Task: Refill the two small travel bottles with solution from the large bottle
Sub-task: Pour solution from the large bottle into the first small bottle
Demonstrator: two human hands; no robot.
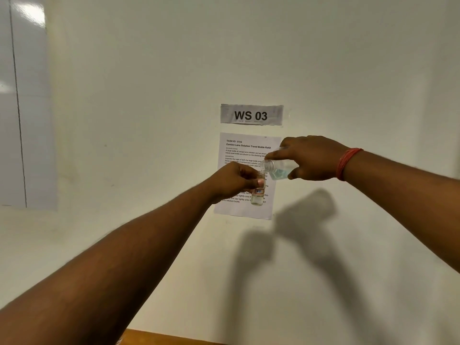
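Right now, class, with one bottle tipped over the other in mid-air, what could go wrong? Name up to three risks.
1. The large bottle is tipped with its uncapped neck just above the small bottle; that mouth looks narrow, so solution may miss and spill.
2. Both are held up in the air, unsupported, so a wobble of either hand could break the alignment.
3. The left hand holds the small bottle near its top, so any spill may wet its grip.

The clear large bottle [278,169] is lying tipped, uncapped mouth just above the upright small bottle [258,192], which is showing an orange label.
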